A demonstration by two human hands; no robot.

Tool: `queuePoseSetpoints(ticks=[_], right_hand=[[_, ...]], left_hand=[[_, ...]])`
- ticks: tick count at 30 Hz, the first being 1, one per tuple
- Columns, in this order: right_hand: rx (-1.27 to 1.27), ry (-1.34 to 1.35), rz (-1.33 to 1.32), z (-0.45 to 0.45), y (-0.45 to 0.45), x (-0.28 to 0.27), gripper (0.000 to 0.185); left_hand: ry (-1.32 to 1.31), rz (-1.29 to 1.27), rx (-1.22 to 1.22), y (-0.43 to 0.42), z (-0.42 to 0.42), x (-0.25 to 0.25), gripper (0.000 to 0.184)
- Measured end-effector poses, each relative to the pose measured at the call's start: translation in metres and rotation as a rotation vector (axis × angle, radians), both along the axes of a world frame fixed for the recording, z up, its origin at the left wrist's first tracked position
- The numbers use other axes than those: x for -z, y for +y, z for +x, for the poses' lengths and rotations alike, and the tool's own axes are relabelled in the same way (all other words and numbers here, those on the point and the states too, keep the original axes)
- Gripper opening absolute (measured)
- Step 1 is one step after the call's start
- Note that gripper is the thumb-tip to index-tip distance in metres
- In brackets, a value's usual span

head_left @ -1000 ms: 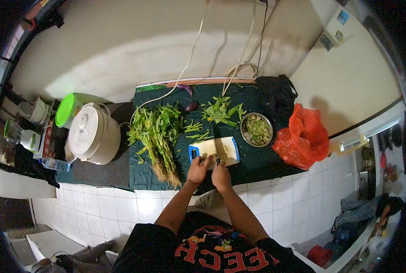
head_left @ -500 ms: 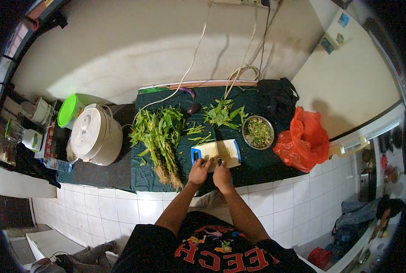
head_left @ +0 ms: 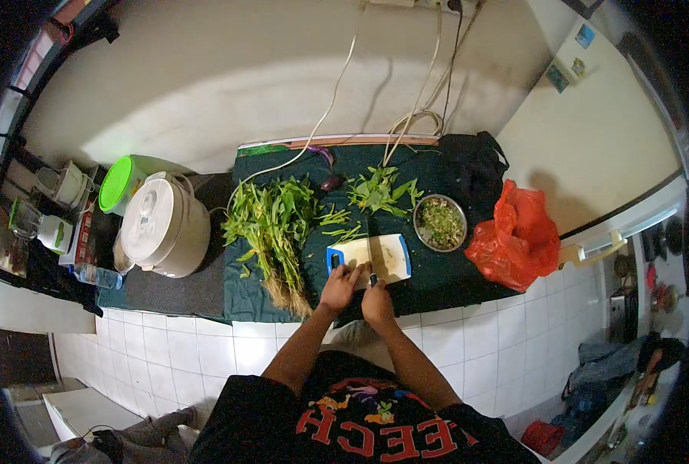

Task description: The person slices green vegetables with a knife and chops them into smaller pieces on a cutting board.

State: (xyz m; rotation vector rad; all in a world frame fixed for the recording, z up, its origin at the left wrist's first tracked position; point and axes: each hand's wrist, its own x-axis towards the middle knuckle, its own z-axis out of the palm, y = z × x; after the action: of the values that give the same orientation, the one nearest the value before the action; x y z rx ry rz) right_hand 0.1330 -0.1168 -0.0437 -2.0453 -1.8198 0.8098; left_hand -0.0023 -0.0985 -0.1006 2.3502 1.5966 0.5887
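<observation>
My right hand (head_left: 377, 301) is closed round the black handle of a knife (head_left: 372, 279). Its blade points away from me over a white cutting board (head_left: 391, 257) with blue ends. My left hand (head_left: 340, 289) rests at the board's near left edge, fingers bunched close to the blade; anything under the fingertips is too small to make out. Left of the board lies a large bunch of leafy greens (head_left: 277, 224) with roots. Cut green stems (head_left: 346, 233) and a pile of loose leaves (head_left: 381, 192) lie behind it. To the right stands a metal bowl (head_left: 439, 223) of chopped food.
A red plastic bag (head_left: 514, 240) sits at the table's right end, with a black bag (head_left: 472, 166) behind. An eggplant (head_left: 332, 182) lies near the wall. On the left are a white rice cooker (head_left: 166, 224), a green-lidded container (head_left: 117, 184) and a water bottle (head_left: 97, 277). Cables hang down the wall.
The view has shifted very slightly. Both hands stay at the board, with the knife in almost the same place.
</observation>
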Motion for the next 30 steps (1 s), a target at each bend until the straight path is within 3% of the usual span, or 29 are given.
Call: queuePoseSetpoints(ticks=[2, 5, 8, 11, 15, 21, 24, 30], right_hand=[[0.116, 0.039, -0.139, 0.0, 0.002, 0.017, 0.035], [-0.032, 0.026, -0.055, 0.007, 0.011, 0.004, 0.036], [0.001, 0.078, 0.013, 0.008, 0.011, 0.023, 0.035], [0.058, 0.054, -0.127, 0.0, -0.005, 0.005, 0.033], [0.09, 0.06, -0.104, 0.0, -0.001, 0.012, 0.033], [-0.107, 0.042, 0.022, 0.003, -0.001, 0.008, 0.034], [0.084, 0.029, -0.144, -0.003, -0.005, 0.008, 0.036], [-0.032, 0.056, 0.005, 0.003, 0.008, 0.01, 0.033]], left_hand=[[0.026, 0.035, 0.018, 0.003, -0.001, 0.004, 0.056], [-0.049, -0.006, 0.044, 0.006, -0.002, 0.009, 0.057], [0.042, -0.109, 0.013, 0.007, -0.002, -0.003, 0.058], [-0.018, -0.066, 0.007, 0.002, -0.003, -0.004, 0.058], [-0.068, -0.071, 0.002, 0.001, -0.001, -0.009, 0.056], [-0.038, -0.103, -0.016, 0.003, -0.001, 0.002, 0.055], [-0.058, -0.095, -0.015, 0.0, 0.0, 0.004, 0.055], [-0.092, -0.109, -0.064, 0.005, 0.005, 0.016, 0.056]])
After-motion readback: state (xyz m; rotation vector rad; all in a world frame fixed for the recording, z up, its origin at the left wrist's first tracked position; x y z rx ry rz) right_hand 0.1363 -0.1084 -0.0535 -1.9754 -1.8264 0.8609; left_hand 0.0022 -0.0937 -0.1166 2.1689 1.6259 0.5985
